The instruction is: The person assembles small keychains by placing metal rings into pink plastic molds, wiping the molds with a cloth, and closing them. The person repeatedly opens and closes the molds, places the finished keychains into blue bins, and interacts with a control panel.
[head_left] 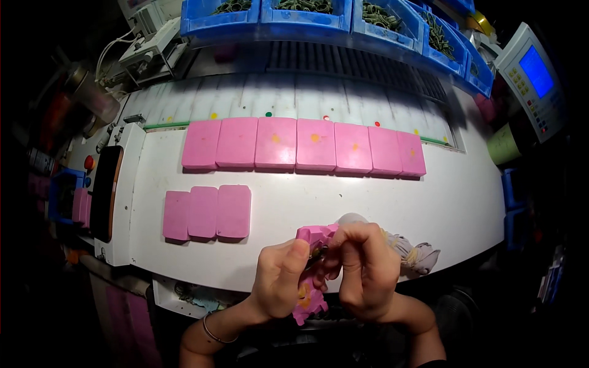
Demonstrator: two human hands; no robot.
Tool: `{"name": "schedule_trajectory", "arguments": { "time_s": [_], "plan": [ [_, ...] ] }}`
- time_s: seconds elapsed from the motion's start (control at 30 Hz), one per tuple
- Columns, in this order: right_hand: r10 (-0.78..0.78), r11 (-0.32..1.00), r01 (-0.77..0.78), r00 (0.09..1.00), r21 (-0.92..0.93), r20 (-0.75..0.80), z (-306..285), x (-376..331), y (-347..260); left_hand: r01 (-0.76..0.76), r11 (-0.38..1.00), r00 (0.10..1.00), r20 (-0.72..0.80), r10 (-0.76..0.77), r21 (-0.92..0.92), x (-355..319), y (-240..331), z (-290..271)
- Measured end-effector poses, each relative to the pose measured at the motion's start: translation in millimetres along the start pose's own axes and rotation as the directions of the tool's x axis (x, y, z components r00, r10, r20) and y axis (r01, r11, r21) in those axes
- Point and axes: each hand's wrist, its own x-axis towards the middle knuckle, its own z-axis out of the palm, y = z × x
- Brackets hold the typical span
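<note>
Head view, looking down. Left hand (279, 279) curled, fingers (299, 250) closed around a pink piece (311, 234) at the near edge of the white bench (343, 196). Right hand (362, 270) just beside it, knuckles up, fingers bent and pinched shut on the same piece, with a small dark part (318, 251) showing between the two thumbs; what that part is cannot be told. More pink of the same piece, or a second one, hanging below the left hand past the bench edge (308, 302). A thin bangle (216, 334) on the left wrist. A crumpled pale rag (417, 254) touching the right hand on its far side.

Farther up on the bench: a row of seven pink blocks (304, 146) side by side, some with yellow spots. Nearer and to the left, three pink blocks (207, 212) touching each other. At the back, blue bins (288, 18) filled with dark green parts. Far right, a grey device with a blue screen (535, 70).
</note>
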Motion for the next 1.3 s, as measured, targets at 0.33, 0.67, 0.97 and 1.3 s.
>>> {"name": "schedule_trajectory", "arguments": {
  "time_s": [0.33,0.67,0.97,1.3],
  "plan": [
    [-0.003,0.997,-0.007,0.994,0.081,0.113,-9.8,3.9,-5.7,-0.007,0.995,0.999,-0.038,0.011,0.103,3.9,9.2,-3.9],
    [-0.127,0.991,0.125,0.991,0.048,0.052,-9.6,-4.6,-11.4,0.133,0.991,0.990,-0.042,-0.133,0.003,4.2,17.8,-1.5],
    [-0.173,0.976,0.167,0.984,0.139,0.033,-18.0,-15.9,-9.0,0.238,0.963,0.969,-0.043,-0.245,-0.128,18.4,11.4,-5.6],
    [-0.125,0.992,0.125,0.992,-0.022,0.019,-22.2,-19.9,-3.0,-0.048,0.999,0.995,0.087,0.047,0.012,-12.3,3.5,-9.9]
  ]
}}
